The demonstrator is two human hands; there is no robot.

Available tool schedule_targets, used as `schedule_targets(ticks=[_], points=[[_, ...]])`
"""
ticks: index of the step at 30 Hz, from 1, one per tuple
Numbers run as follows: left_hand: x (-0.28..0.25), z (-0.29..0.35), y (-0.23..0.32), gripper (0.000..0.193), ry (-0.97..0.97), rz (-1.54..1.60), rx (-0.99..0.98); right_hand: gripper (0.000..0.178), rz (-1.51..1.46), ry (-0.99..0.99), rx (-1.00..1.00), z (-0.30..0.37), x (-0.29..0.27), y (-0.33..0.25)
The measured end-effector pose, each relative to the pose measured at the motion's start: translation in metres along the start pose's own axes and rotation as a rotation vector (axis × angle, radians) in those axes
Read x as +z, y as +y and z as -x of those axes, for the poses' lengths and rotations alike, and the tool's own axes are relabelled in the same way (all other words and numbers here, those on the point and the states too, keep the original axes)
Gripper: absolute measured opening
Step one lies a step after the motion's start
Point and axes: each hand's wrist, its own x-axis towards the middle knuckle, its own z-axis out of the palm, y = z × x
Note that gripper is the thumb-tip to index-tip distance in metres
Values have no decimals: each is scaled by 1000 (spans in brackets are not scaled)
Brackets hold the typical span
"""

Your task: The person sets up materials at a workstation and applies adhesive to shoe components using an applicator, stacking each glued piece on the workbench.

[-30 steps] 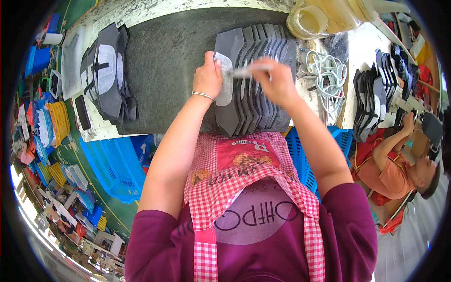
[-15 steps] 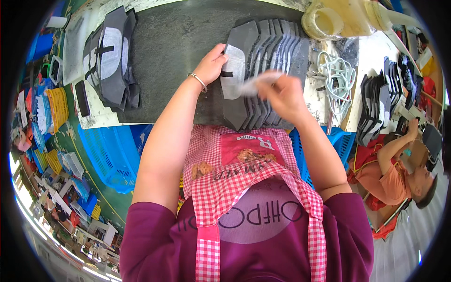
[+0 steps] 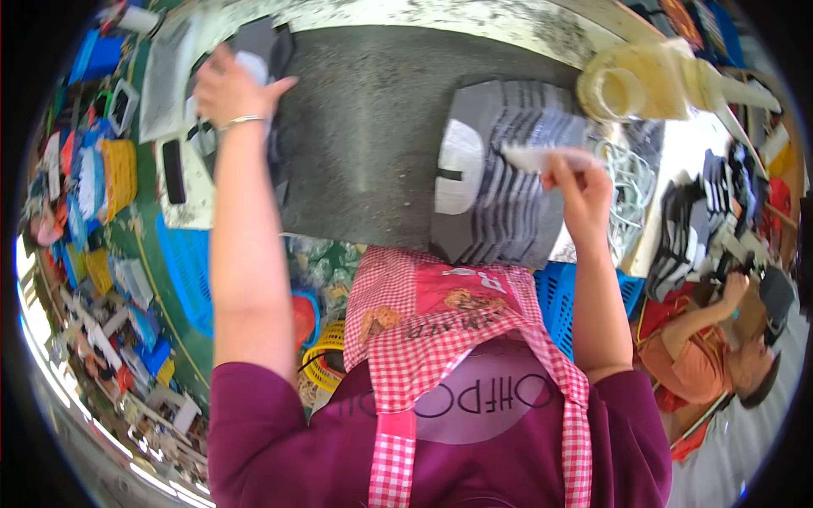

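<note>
The left hand (image 3: 230, 85) grips a grey piece (image 3: 254, 63) at the counter's (image 3: 364, 144) left edge. The right hand (image 3: 580, 182) pinches a white brush (image 3: 542, 157) over fanned grey cutouts (image 3: 508, 195) (flat, layered), a cream glue pot (image 3: 644, 80) just beyond.

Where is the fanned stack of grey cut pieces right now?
In the head view, the stack of grey pieces lies right of centre on the dark worktop, under the right hand holding a brush.

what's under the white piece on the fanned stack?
Grey cut pieces, overlapped in a row on the dark table. The right hand hovers above them. The lowest layers are covered.
</note>
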Motion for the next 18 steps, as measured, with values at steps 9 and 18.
schedule_targets(ticks=[9, 18], points=[[-16, 2, -17, 79, -439, 1214, -21, 23, 288, 655, -184, -77, -91, 19], [23, 68, 31, 72, -268, 583, 243, 21, 432, 571, -74, -111, -97, 61]])
